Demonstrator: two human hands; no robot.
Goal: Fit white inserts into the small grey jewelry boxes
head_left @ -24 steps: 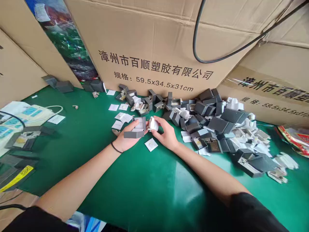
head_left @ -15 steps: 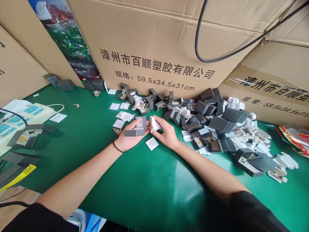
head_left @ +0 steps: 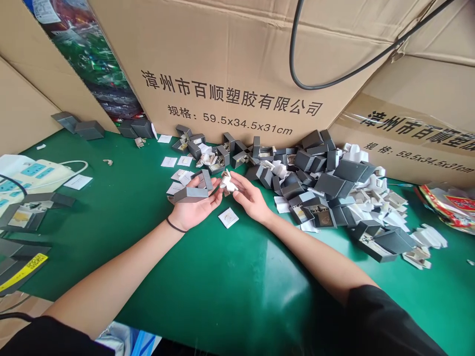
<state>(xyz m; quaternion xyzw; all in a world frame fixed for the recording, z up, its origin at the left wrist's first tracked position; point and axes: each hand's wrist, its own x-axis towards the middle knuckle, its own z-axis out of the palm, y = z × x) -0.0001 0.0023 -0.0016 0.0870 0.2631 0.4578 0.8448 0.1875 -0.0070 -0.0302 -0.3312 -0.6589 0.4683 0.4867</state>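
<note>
A small dark grey jewelry box (head_left: pixel 191 194), its lid swung open, rests in my left hand (head_left: pixel 193 211), with the thumb over its edge. The fingertips of that hand reach toward a crumpled white paper insert (head_left: pixel 227 185). My right hand (head_left: pixel 249 198) pinches this insert between thumb and fingers; its folds stick out unevenly. On the green table just below the hands lies a white square card (head_left: pixel 228 217) with a small ring-like mark or piece on it. Several white cards (head_left: pixel 168 161) are scattered beyond my left hand.
Many open grey boxes and white inserts form a pile (head_left: pixel 334 183) on the right. Tall cardboard cartons (head_left: pixel 230 59) stand along the back. A power strip (head_left: pixel 35 173) and more boxes (head_left: pixel 27 215) lie at left. A red package (head_left: pixel 449 205) sits far right.
The white insert has come apart from the box and looks more unfolded. My left hand has tilted the box. The whole view has shifted slightly.
</note>
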